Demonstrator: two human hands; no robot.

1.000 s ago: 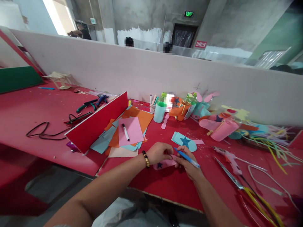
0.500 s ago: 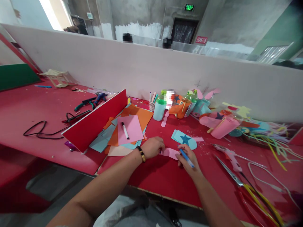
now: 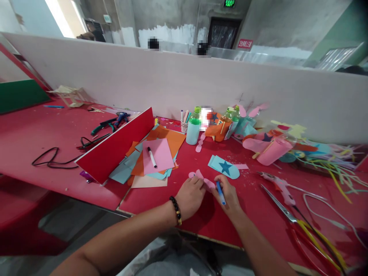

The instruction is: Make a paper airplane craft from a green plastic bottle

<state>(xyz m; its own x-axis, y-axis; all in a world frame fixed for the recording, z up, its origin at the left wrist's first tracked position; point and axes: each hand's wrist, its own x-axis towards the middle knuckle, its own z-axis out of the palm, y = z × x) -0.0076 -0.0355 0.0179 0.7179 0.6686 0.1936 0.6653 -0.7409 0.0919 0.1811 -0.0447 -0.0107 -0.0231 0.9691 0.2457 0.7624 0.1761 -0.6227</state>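
In the head view my left hand point(image 3: 190, 196) is closed on a pink paper cutout point(image 3: 197, 173), which sticks out beyond the fingers and curls toward the right. My right hand point(image 3: 230, 196) grips a blue pen point(image 3: 220, 193), with its fingertips against the right end of the pink paper. Part of the cutout is hidden under my left fingers. Just beyond my right hand lie light blue paper pieces with rounded ends point(image 3: 216, 162), topped by a dark blue star point(image 3: 225, 167). A pink strip point(image 3: 243, 166) pokes out from them.
Paper sheets point(image 3: 165, 132) with a black-and-white marker point(image 3: 152, 157) lie left, beside a red divider point(image 3: 120, 145). Decorated bottles point(image 3: 193, 131) line the back. Large scissors point(image 3: 287, 214), a pink glue gun point(image 3: 278, 186) and its cord are at right.
My left hand has moved right and nearer to me, now covering the middle of the pink paper. The paper has bent upward and turned. The pen in my right hand stands steeper.
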